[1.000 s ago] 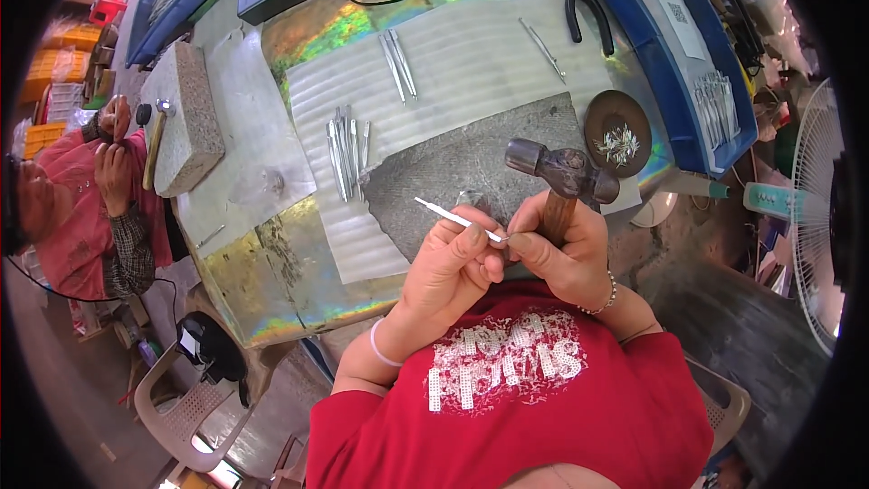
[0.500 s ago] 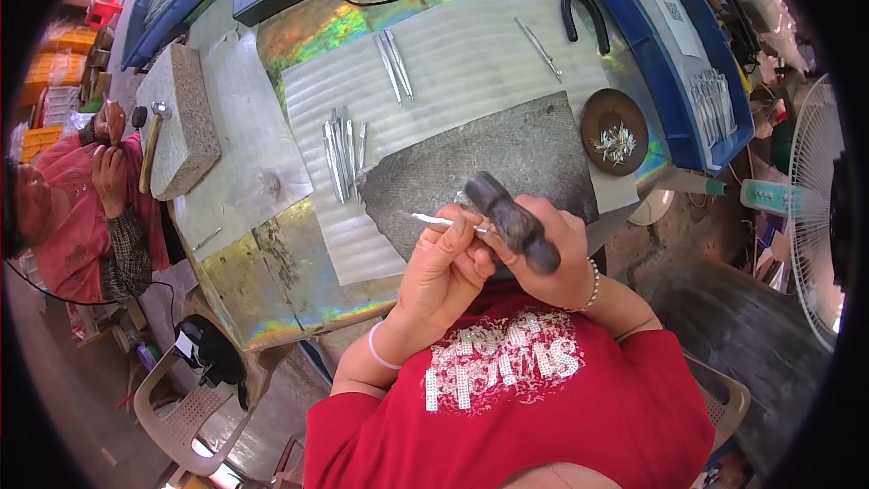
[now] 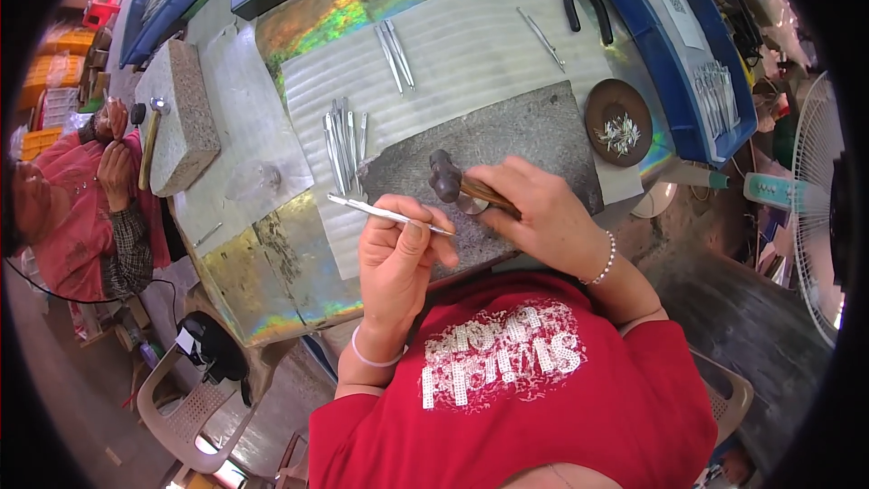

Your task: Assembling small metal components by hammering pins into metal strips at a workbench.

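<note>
My left hand (image 3: 391, 258) is closed, pinching a slim, pointed silver metal tool (image 3: 371, 209) between thumb and fingers above the near left part of a dark grey stone slab (image 3: 507, 145). My right hand (image 3: 552, 213) grips the wooden handle of a hammer (image 3: 445, 177), whose dark metal head hovers over or rests on the slab; I cannot tell which. Left of the slab, several similar slim silver tools (image 3: 342, 149) lie in a bunch on white foam sheeting (image 3: 453, 63). A few more silver tools (image 3: 395, 54) lie farther back.
Right of the slab sits a brown round dish (image 3: 593, 100) of small silver slivers. Black-handled pliers (image 3: 588, 0) and a blue tray (image 3: 665, 72) holding silver tools are beyond. At left, a co-worker (image 3: 86, 186) sits by a granite block (image 3: 181, 118). A fan (image 3: 819, 208) stands at right.
My hands have moved apart: the left one leftward with the silver tool, the right one slightly up. The hammer has turned, its head now pointing left and its handle showing.
</note>
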`<state>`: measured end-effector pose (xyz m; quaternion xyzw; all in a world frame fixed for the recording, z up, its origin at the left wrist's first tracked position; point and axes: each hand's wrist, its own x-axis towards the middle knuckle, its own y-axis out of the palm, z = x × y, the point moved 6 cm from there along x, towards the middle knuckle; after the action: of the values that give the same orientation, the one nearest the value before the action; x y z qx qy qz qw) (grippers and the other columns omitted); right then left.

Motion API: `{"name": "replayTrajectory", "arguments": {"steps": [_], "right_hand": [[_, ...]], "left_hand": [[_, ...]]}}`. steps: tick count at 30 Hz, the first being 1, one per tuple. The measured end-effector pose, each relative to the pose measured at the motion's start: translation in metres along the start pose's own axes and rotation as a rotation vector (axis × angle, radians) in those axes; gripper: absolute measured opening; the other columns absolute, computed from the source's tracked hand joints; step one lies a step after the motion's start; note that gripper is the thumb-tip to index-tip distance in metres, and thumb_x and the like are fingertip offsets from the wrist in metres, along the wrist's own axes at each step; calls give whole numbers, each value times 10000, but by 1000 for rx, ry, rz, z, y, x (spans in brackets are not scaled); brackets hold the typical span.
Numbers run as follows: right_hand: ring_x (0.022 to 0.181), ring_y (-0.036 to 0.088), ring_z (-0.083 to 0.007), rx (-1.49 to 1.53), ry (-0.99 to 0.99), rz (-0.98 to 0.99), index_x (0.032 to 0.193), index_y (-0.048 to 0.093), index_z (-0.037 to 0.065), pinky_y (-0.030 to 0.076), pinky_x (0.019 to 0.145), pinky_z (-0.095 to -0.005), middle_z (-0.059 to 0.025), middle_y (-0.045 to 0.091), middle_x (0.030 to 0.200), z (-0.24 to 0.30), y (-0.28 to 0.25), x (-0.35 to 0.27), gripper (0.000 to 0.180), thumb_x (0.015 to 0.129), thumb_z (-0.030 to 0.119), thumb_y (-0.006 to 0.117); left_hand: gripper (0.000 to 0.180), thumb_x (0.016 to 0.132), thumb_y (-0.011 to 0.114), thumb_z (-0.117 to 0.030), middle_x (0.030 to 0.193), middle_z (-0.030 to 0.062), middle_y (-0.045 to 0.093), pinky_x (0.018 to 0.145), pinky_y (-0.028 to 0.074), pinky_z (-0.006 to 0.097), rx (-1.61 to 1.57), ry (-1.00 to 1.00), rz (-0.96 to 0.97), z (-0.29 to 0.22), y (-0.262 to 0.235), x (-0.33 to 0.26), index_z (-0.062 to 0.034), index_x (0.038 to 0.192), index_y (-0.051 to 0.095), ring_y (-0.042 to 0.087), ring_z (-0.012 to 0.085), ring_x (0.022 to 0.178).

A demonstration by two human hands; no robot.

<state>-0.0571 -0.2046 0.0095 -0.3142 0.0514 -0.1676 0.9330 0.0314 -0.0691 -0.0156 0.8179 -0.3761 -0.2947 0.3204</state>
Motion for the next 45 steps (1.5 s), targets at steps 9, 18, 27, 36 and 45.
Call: {"name": "replayTrajectory", "arguments": {"steps": [9, 18, 27, 36, 45], "right_hand": [[555, 531, -120, 361, 237, -45, 1082, 537, 12, 423, 525, -262, -56, 554, 662, -22, -15, -16, 341, 783, 89, 683], [536, 491, -92, 466, 276, -92, 988, 576, -7, 397, 514, -249, -47, 533, 622, -33, -15, -30, 234, 799, 92, 672], [538, 523, -126, 414, 249, -98, 971, 577, -4, 417, 527, -265, -73, 541, 620, -32, -16, -31, 222, 801, 108, 667], [571, 579, -173, 419, 243, -129, 964, 570, -11, 450, 561, -280, -105, 576, 654, -30, -16, -31, 231, 798, 115, 669], [563, 579, -195, 394, 211, -157, 959, 571, -13, 446, 552, -287, -115, 574, 657, -31, -16, -32, 229, 798, 116, 670]], "left_hand": [[40, 903, 512, 16, 919, 105, 612, 605, 484, 213, 623, 109, 23, 0, 5, 14, 10, 943, 516, 604, 111, 670], [38, 900, 520, 13, 957, 111, 555, 626, 500, 215, 875, 214, 85, 3, 14, 19, 25, 924, 548, 600, 132, 697], [46, 901, 513, 19, 952, 115, 549, 631, 508, 217, 894, 227, 90, 3, 17, 19, 24, 938, 541, 604, 139, 703], [39, 902, 506, 20, 947, 120, 551, 635, 501, 226, 917, 232, 92, 3, 18, 20, 25, 931, 531, 603, 138, 688], [30, 889, 520, 38, 860, 91, 568, 587, 490, 231, 930, 256, 66, 0, 20, 21, 43, 879, 547, 612, 138, 658]]}}
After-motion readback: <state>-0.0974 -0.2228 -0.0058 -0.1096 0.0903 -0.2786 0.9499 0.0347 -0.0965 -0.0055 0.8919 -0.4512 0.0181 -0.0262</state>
